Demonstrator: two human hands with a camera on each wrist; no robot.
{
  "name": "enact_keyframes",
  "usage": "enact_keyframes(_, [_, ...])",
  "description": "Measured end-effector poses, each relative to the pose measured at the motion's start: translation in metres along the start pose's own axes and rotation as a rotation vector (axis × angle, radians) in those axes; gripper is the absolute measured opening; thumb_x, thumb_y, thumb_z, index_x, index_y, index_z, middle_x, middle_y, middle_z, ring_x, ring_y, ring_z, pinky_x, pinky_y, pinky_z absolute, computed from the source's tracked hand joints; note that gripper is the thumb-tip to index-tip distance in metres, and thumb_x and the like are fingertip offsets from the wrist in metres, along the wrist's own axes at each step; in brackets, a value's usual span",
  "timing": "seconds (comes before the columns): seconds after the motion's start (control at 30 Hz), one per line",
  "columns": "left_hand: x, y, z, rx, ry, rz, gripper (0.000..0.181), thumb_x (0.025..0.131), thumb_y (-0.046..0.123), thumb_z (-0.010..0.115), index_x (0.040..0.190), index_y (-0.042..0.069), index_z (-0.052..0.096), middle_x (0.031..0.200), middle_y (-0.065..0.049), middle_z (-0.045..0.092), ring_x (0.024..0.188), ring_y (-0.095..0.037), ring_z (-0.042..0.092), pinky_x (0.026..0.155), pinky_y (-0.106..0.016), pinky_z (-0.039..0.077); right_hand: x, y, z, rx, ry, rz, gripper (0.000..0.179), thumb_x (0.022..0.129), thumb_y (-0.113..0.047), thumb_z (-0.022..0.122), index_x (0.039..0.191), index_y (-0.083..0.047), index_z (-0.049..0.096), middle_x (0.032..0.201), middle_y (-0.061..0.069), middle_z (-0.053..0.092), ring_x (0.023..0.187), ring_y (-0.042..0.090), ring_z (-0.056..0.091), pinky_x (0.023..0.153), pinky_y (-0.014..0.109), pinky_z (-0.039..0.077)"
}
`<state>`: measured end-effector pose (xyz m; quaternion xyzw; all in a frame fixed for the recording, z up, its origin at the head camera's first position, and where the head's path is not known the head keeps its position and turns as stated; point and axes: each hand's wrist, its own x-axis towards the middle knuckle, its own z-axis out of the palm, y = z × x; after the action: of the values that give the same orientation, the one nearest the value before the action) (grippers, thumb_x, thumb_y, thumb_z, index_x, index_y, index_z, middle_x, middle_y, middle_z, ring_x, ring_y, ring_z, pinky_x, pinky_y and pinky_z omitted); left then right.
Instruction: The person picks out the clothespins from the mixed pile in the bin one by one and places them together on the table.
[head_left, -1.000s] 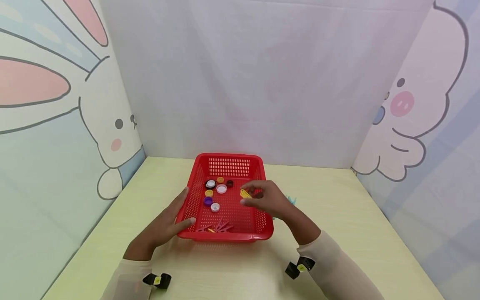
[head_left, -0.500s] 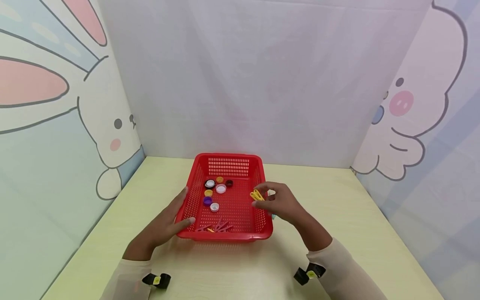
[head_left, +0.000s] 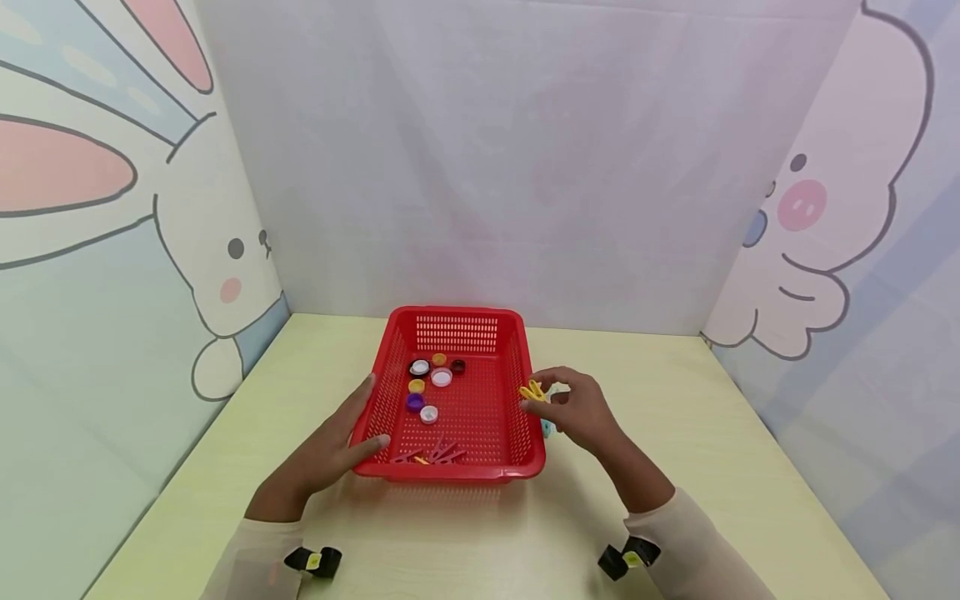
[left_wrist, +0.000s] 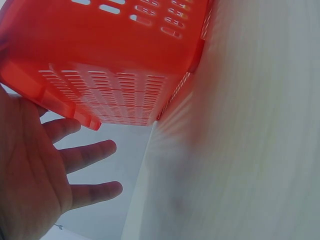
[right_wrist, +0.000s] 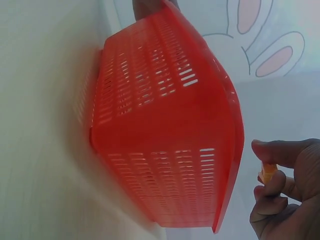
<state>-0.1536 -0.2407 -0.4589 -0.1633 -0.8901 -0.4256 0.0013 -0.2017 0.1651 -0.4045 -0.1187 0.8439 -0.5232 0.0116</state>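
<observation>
My left hand (head_left: pixel 330 446) rests against the left side of a red plastic basket (head_left: pixel 450 473), its thumb lying over the rim. In the left wrist view its fingers (left_wrist: pixel 90 154) are straight and spread beside the basket wall. My right hand (head_left: pixel 581 407) pinches a yellow clothespin (head_left: pixel 532 392) between thumb and fingers, just above the basket's right rim. The right wrist view shows the clothespin (right_wrist: pixel 267 172) mostly covered by the fingertips. Pink clothespins (head_left: pixel 447 452) lie at the basket's near end, along with a small yellow piece (head_left: pixel 422 460).
Inside the basket are several bottle caps, among them a purple one (head_left: pixel 415 402), a white one (head_left: pixel 429 414) and a dark one (head_left: pixel 458 366). Teal clips (head_left: pixel 547 428) lie on the table (head_left: pixel 660 433) right of the basket, partly behind my right hand. Curtain walls (head_left: pixel 487 167) enclose the table.
My right hand has moved right with the yellow clothespin, from over the basket's interior to its right rim. The left hand and the basket have stayed in place.
</observation>
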Motion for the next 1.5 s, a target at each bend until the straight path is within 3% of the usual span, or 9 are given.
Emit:
enact_keyframes(0.3, [0.0, 0.003, -0.002, -0.009, 0.0, -0.006, 0.116, 0.094, 0.041, 0.081, 0.177, 0.019, 0.004, 0.169, -0.018, 0.037, 0.138, -0.037, 0.054, 0.087, -0.037, 0.069, -0.006, 0.011, -0.01, -0.029, 0.108, 0.037, 0.042, 0.091, -0.025, 0.09, 0.125, -0.005, 0.075, 0.12, 0.016, 0.066, 0.067, 0.02, 0.062, 0.056, 0.026, 0.049])
enact_keyframes(0.53, [0.001, 0.004, -0.002, -0.004, 0.002, -0.002, 0.116, 0.093, 0.041, 0.081, 0.177, 0.019, 0.004, 0.168, -0.018, 0.038, 0.137, -0.036, 0.055, 0.087, -0.037, 0.069, -0.01, 0.023, -0.013, -0.116, 0.179, 0.068, 0.038, 0.09, -0.023, 0.089, 0.122, -0.007, 0.076, 0.117, 0.015, 0.067, 0.084, 0.024, 0.066, 0.065, 0.027, 0.055])
enact_keyframes(0.73, [0.001, 0.003, -0.002, -0.008, 0.002, 0.004, 0.116, 0.093, 0.043, 0.08, 0.177, 0.019, 0.004, 0.168, -0.018, 0.039, 0.136, -0.035, 0.055, 0.087, -0.036, 0.069, -0.011, 0.032, -0.016, -0.086, 0.16, 0.126, 0.034, 0.092, -0.017, 0.086, 0.123, -0.007, 0.075, 0.124, 0.018, 0.066, 0.079, 0.023, 0.067, 0.062, 0.029, 0.056])
enact_keyframes(1.0, [0.0, 0.001, 0.0, -0.024, -0.003, 0.014, 0.115, 0.094, 0.041, 0.08, 0.177, 0.018, 0.005, 0.166, -0.019, 0.04, 0.135, -0.035, 0.056, 0.085, -0.036, 0.07, -0.009, 0.049, -0.016, -0.087, 0.16, 0.213, 0.041, 0.092, -0.02, 0.087, 0.127, -0.004, 0.073, 0.129, 0.018, 0.066, 0.08, 0.019, 0.069, 0.06, 0.028, 0.056])
enact_keyframes(1.3, [-0.001, 0.001, 0.0, -0.027, -0.004, 0.008, 0.114, 0.094, 0.041, 0.08, 0.177, 0.017, 0.005, 0.164, -0.02, 0.043, 0.131, -0.033, 0.058, 0.085, -0.036, 0.07, -0.004, 0.071, -0.013, -0.142, 0.168, 0.229, 0.047, 0.092, -0.017, 0.087, 0.13, 0.003, 0.067, 0.133, 0.025, 0.064, 0.065, 0.017, 0.068, 0.059, 0.029, 0.056])
enact_keyframes(1.5, [-0.001, 0.002, 0.0, -0.032, -0.006, 0.001, 0.114, 0.094, 0.04, 0.08, 0.177, 0.018, 0.005, 0.164, -0.02, 0.043, 0.133, -0.034, 0.058, 0.085, -0.036, 0.07, -0.001, 0.081, -0.007, -0.162, 0.147, 0.258, 0.054, 0.091, -0.016, 0.088, 0.133, 0.007, 0.062, 0.125, 0.027, 0.062, 0.056, 0.017, 0.067, 0.054, 0.027, 0.057])
